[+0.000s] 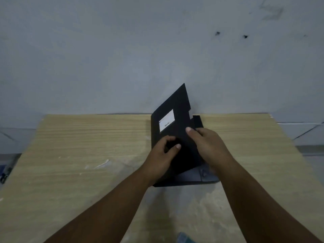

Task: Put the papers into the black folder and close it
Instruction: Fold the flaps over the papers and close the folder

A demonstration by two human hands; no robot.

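The black folder (pixel 177 111) lies near the far middle of the wooden table (pixel 87 146), its front cover with a white label tilted up off the base. My left hand (pixel 162 155) grips the cover's lower left part, thumb on top. My right hand (pixel 208 144) holds the cover's right edge, thumb pressed on its face. A black side flap (pixel 197 121) sticks up behind my right hand. Under the raised cover a greyish inner surface (pixel 191 176) shows at the bottom right. I cannot tell whether papers lie inside.
A grey wall (pixel 157 50) rises right behind the table's far edge. Pale scuff marks (pixel 102 164) streak the table left of the folder. Dark items (pixel 5 172) sit off the table's left edge. Tiled floor (pixel 306 134) shows on the right.
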